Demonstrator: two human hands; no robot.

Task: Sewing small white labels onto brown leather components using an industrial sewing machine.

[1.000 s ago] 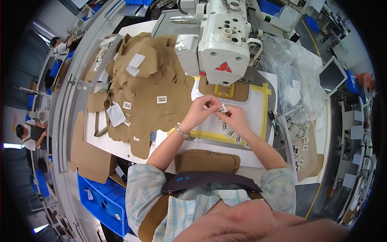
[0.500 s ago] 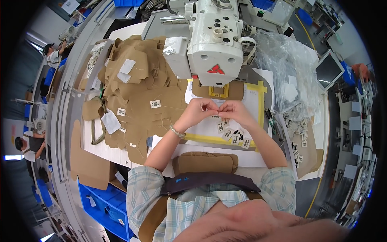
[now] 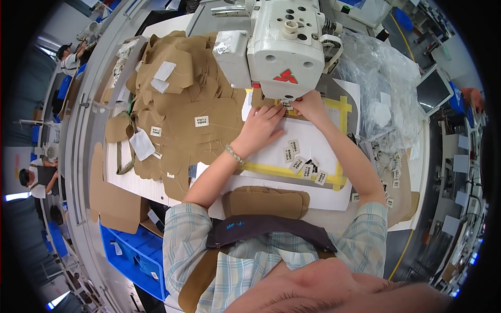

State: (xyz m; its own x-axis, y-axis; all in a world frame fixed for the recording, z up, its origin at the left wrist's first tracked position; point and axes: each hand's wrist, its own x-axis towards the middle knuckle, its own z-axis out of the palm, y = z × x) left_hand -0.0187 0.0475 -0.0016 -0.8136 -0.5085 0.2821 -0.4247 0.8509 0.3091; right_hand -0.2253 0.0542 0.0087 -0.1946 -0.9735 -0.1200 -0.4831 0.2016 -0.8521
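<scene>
Beneath the head of a white sewing machine (image 3: 286,57), a brown fabric piece (image 3: 258,99) lies under a small white label (image 3: 286,104) with dark print. My right hand (image 3: 312,110) pinches that label at its right edge. Beside it, my left hand (image 3: 258,130) rests with fingers stretched out across the fabric's near edge, fingertips close to the label. Several loose labels (image 3: 288,153) are scattered on the white sheet (image 3: 271,151) nearer to me. The machine head hides the needle area.
Brown cut fabric pieces (image 3: 209,104) are heaped at the left. A folded brown piece (image 3: 266,202) lies near my body. Clear plastic wrapping (image 3: 376,78) and a bunch of labels (image 3: 385,156) are on the right. A blue crate (image 3: 133,261) stands lower left.
Both hands were together over the loose labels; they have moved forward and apart, to the fabric under the machine. A label now sits on that fabric.
</scene>
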